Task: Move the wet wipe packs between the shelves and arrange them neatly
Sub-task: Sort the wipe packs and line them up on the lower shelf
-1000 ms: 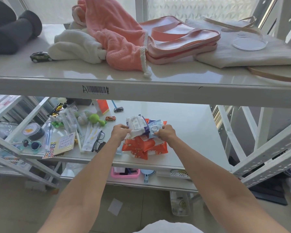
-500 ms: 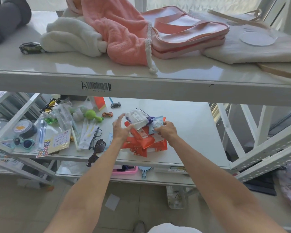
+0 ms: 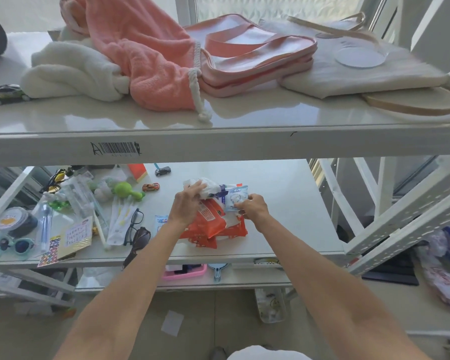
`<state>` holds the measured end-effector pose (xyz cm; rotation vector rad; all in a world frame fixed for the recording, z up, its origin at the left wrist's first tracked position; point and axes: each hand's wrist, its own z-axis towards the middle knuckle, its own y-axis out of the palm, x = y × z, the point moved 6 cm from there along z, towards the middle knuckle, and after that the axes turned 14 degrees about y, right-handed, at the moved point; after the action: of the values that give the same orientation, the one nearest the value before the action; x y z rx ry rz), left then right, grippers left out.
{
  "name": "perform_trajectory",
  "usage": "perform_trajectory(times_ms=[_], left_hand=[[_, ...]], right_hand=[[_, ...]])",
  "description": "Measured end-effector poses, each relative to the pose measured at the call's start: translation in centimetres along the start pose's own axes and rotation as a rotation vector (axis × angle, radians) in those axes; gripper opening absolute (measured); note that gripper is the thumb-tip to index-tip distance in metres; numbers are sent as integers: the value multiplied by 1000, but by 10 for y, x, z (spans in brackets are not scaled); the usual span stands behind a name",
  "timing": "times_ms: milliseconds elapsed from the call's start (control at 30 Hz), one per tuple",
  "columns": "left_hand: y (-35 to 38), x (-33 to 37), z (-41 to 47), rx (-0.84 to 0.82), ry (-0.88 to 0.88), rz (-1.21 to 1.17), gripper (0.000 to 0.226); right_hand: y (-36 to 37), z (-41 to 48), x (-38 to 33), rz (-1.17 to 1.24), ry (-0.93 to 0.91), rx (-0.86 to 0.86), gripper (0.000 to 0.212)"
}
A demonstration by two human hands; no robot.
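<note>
The pile of orange wet wipe packs point(image 3: 211, 226) lies on the middle shelf point(image 3: 291, 203); on top of the pile sits a crumpled white pack point(image 3: 211, 187), and the left hand point(image 3: 186, 205) has its fingers curled over that pack's left end, gripping it; on the right side of the pile's top a small pale-blue pack point(image 3: 235, 200) stands tilted, and the right hand point(image 3: 253, 207) pinches its lower right corner between thumb and fingertips; both forearms reach in from the near side of the pile; just left of the pile, partly hidden by the left wrist, lies another small blue-printed pack point(image 3: 161, 221); further left of the pile lie black-framed glasses point(image 3: 138, 216) and brown sunglasses point(image 3: 140, 236); behind the pile to the left are a green toy point(image 3: 126, 190) and an orange toy car point(image 3: 150, 187); above the pile the upper shelf point(image 3: 218, 149) carries a pink towel point(image 3: 140, 55) and a pink bag point(image 3: 257, 55).
</note>
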<state>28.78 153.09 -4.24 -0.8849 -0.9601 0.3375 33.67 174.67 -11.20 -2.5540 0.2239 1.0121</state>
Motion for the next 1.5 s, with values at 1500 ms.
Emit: perform_trajectory(times_ms=[1500], left_hand=[[316,203,-23,-674,81,92,76]], right_hand=[[-196,19,155,-796,-111,440,71]])
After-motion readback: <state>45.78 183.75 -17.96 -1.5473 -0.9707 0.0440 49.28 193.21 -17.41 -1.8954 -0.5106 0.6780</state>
